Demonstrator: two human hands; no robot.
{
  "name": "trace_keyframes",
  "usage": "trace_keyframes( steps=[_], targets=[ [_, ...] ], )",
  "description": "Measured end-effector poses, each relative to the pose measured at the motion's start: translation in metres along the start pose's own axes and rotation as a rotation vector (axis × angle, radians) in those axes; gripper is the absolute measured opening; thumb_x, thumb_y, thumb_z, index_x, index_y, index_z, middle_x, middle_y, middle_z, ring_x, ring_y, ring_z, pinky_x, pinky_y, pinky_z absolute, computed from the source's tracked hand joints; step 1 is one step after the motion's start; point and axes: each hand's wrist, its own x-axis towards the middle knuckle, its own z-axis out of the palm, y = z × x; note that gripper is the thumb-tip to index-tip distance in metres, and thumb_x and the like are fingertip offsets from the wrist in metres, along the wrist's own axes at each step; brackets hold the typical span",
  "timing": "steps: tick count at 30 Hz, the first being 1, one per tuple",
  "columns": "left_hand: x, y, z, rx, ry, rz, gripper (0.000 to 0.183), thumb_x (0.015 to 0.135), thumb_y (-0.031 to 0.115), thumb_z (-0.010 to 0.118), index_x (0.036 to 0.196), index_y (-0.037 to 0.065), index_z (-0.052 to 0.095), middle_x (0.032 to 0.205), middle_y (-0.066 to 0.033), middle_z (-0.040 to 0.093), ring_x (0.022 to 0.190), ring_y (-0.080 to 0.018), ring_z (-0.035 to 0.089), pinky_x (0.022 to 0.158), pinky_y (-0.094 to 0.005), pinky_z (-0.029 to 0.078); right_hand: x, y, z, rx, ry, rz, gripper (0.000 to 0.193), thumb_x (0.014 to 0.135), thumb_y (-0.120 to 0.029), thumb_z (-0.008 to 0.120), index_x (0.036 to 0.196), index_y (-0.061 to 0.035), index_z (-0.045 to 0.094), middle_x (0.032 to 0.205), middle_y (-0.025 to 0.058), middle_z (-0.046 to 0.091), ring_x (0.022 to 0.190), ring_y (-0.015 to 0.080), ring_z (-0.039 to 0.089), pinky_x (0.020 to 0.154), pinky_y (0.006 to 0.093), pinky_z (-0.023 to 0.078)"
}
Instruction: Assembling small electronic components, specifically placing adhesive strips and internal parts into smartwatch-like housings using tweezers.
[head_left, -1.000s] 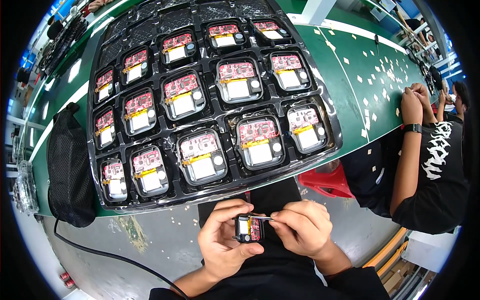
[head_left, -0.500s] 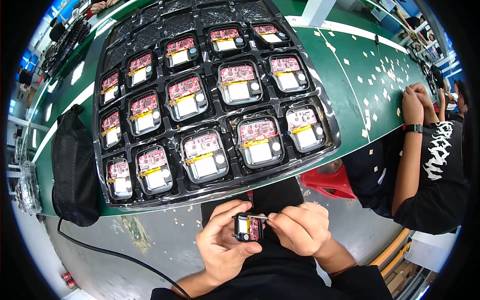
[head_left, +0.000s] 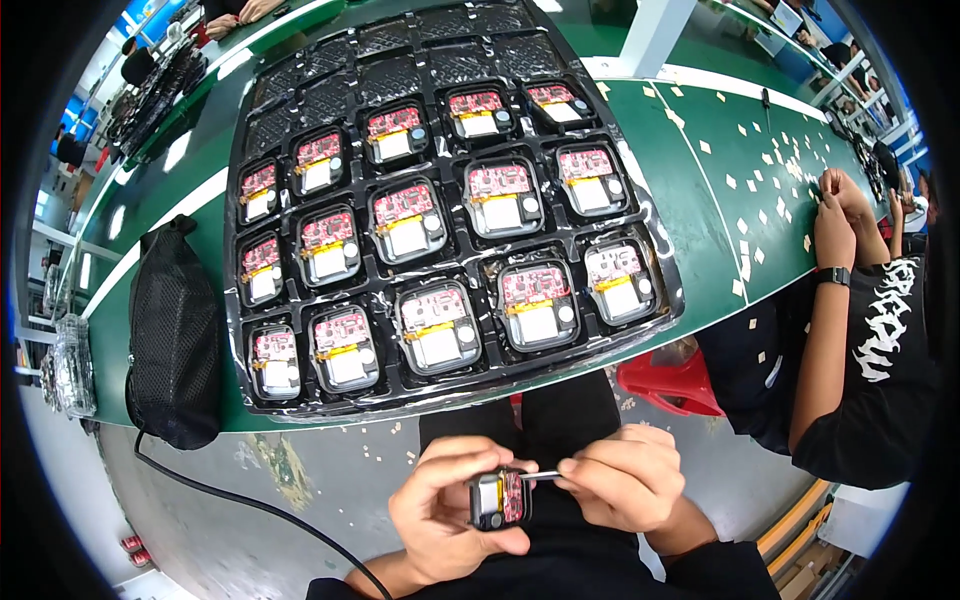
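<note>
By the left hand [head_left: 445, 512], a rounded-square electronic device [head_left: 500, 500] is being gripped near a glossy moulded-plastic tray [head_left: 390, 75]; by the right hand [head_left: 630, 482], a slim metallic tool [head_left: 543, 475] is being pinched, its tip at the red circuit board [head_left: 514, 497].

Bright light; glare on black tray [head_left: 388, 73]; edges bent, corners dark.

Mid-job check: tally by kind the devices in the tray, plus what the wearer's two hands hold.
Tray devices in the tray: 15
Held device in the left hand: 1
Thin tool in the right hand: 1
Total: 17
</note>
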Motion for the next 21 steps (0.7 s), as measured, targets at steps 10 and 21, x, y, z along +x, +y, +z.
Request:
trace_keyframes(
  steps=[10,21],
  targets=[
    [0.067,0.092,-0.019,0.436,0.285,0.585,0.074,0.070,0.039,0.092,0.122,0.004,0.053,0.112,-0.0151,0.058,0.090,-0.0275,0.070,0.078,-0.0405,0.064,0.035,0.072,-0.023,0.126,0.576,0.440,0.016,0.096,-0.005,0.068,0.107,0.0059,0.063,0.098,0.0072,0.058,0.076,0.0096,0.056,0.064,0.0202,0.043],
    [0.235,0.133,-0.078,1.421,0.160,0.421,0.033,0.077,0.014,0.085,0.087,0.000,0.057,0.086,-0.0109,0.063,0.085,-0.0223,0.061,0.084,-0.0353,0.049,0.041,0.113,-0.027,0.454,0.532,0.700,0.017,0.098,-0.012,0.069,0.110,0.0008,0.066,0.081,-0.0016,0.062,0.063,0.0034,0.051,0.053,0.0190,0.038]
  ],
)
